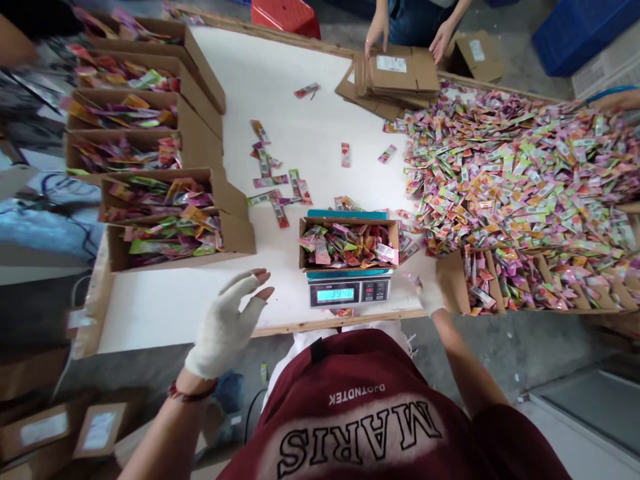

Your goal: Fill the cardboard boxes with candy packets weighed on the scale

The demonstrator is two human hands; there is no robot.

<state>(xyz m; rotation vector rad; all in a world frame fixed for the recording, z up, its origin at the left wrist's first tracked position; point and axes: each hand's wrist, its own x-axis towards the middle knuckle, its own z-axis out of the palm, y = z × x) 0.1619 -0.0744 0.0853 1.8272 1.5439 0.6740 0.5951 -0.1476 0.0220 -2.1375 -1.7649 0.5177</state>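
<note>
A small cardboard box (349, 227) full of colourful sachets stands on a digital scale (349, 291) at the table's near edge; the display is lit. My left hand (231, 320), in a white fingerless glove, hovers open to the left of the scale with fingers spread and nothing in it. My right hand (429, 293), also gloved, is blurred just to the right of the scale, beside a cardboard tray (453, 280); its fingers cannot be made out.
A large heap of sachets (515, 167) covers the table's right side. Several filled cardboard boxes (165, 233) line the left. Loose sachets (273, 180) lie mid-table. Across the table another person's hands (380, 33) rest on flattened cartons (400, 77).
</note>
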